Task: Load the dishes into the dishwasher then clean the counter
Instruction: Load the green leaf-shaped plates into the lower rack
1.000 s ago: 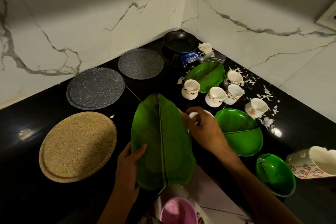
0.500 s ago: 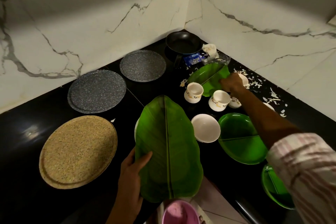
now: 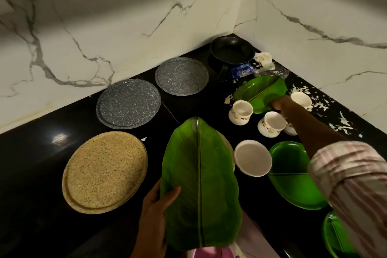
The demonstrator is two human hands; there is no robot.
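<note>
At the tabletop's [image 3: 41, 174] near edge, the left hand [image 3: 155, 213] grips the big leaf-shaped green plate [image 3: 201, 184] by its rim. The right hand [image 3: 279, 103] reaches toward the back corner and pinches the rim of the far green leaf dish [image 3: 259, 92], beside the cups [image 3: 240, 112]. Lifting it clear of them avoids knocks. The blue packet [image 3: 241, 70] carries print too small to read.

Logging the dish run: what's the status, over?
Left hand grips big leaf plate. Right hand grips far green dish. Cups crowd it.
</note>
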